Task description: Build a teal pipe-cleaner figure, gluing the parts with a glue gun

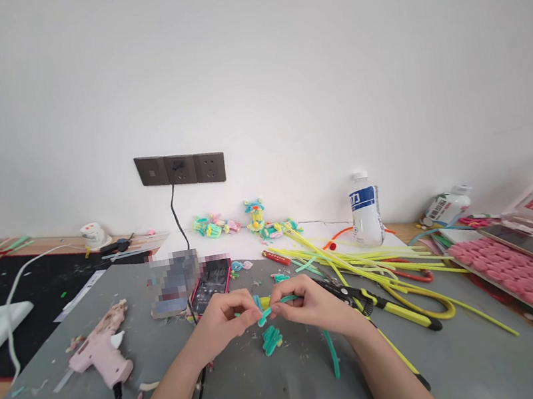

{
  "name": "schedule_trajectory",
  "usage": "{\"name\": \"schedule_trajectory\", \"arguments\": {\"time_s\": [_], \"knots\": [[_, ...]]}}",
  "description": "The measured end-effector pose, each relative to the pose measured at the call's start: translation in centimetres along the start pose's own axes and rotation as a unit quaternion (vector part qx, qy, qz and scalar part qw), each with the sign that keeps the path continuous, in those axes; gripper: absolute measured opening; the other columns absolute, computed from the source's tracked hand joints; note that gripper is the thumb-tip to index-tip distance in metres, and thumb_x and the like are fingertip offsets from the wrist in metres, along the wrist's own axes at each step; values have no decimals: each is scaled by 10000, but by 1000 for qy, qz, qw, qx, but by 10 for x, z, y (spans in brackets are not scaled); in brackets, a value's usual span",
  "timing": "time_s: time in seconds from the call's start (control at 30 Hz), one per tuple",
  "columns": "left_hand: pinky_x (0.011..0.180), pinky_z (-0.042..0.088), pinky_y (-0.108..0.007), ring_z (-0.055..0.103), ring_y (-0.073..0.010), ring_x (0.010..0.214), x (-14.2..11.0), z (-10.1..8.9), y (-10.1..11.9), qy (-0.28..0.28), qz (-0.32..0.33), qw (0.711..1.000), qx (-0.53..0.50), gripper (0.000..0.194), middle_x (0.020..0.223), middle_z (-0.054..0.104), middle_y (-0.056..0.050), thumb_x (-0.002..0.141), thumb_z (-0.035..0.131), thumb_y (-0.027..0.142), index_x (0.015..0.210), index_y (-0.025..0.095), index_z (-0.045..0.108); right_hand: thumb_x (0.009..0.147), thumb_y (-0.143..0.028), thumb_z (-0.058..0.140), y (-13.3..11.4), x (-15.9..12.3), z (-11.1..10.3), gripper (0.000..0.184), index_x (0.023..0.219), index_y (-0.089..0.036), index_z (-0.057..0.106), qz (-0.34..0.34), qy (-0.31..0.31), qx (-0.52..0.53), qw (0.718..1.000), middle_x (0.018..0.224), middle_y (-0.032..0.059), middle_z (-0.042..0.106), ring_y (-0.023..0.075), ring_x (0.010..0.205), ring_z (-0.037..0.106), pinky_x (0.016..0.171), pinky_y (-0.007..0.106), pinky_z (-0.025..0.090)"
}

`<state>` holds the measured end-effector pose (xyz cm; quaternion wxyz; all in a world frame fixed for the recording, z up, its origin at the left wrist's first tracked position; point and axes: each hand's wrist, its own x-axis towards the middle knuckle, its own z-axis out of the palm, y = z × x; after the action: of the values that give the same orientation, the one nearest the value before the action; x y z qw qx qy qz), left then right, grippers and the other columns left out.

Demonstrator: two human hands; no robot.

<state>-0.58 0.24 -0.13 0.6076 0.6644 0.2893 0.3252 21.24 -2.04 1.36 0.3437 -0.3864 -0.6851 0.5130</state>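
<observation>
Over the middle of the grey mat, my left hand [231, 314] and my right hand [300, 302] come close together, both with fingers pinched. Between them they hold a teal pipe cleaner [265, 316], bent at its middle; its ends pass behind my fingers. Just below my fingertips lies a folded teal pipe cleaner piece [271, 339] with a bit of yellow at its side. Another teal pipe cleaner strip [332, 354] lies under my right wrist. Beyond my right hand rest yellow-and-black pliers [389, 308].
A pink glue gun [101, 350] with a black cord lies left. Two phones [211, 282] lie behind my left hand. Yellow pipe cleaners [357, 259] spread to the right, near a bottle [365, 211]. Small pipe cleaner figures [256, 216] stand by the wall.
</observation>
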Motion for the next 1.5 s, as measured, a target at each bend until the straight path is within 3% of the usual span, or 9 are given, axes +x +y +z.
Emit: {"name": "schedule_trajectory", "arguments": {"time_s": [0.1,0.23,0.43,0.7,0.87,1.07,1.23,1.33,1.5], "knots": [[556,295,-252,407,-109,593,0,-1,1,-16,2,1000,15,312,708,495,8,821,736,437,676,161,716,837,-357,676,2,0,0,224,744,-154,694,7,-13,16,1000,726,27,667,130,626,549,569,221,423],[588,308,-255,439,-121,636,0,0,0,-53,-30,997,44,200,748,517,-1,772,789,348,713,162,744,852,-358,671,4,0,1,244,722,-152,666,-20,-22,3,1000,656,-18,546,84,546,376,516,212,332],[576,300,-248,399,-106,603,-3,2,3,-68,-53,995,46,220,742,508,15,802,745,328,700,159,649,895,-408,641,3,2,5,308,718,-156,647,-34,-16,-23,999,628,-30,466,84,529,286,483,227,258],[532,282,-231,352,-91,560,0,1,6,62,4,998,27,286,699,440,43,841,694,408,707,171,604,964,-430,533,0,6,11,351,735,-180,625,-98,80,-74,989,675,6,561,145,644,468,605,257,369],[491,263,-235,325,-86,539,2,2,1,141,46,989,-11,323,714,466,26,816,727,454,694,165,648,986,-422,508,3,9,20,342,758,-193,620,-82,78,-59,992,503,-33,561,135,523,492,646,275,433],[484,239,-236,312,-74,527,3,6,-2,188,78,976,-74,322,702,448,32,830,735,448,700,166,649,975,-497,503,2,15,39,411,695,-208,586,-74,79,-41,993,497,-4,629,139,480,547,582,278,469],[468,196,-229,277,-54,494,4,5,-2,168,47,978,-116,388,653,436,47,784,768,504,696,156,623,940,-564,529,4,16,42,411,805,-190,631,-62,91,6,994,479,-24,607,119,422,521,522,259,453],[468,176,-225,242,-54,484,6,3,-3,154,10,980,-125,395,581,361,75,768,776,530,769,152,663,900,-584,584,5,13,32,388,895,-196,577,-37,117,65,990,418,-86,523,85,340,410,444,217,385],[472,170,-223,231,-59,503,5,2,-6,113,-23,986,-119,436,592,372,65,791,733,574,792,143,664,878,-560,636,2,6,11,385,778,-196,557,21,44,66,997,360,-123,390,50,287,279,349,187,202]]}}
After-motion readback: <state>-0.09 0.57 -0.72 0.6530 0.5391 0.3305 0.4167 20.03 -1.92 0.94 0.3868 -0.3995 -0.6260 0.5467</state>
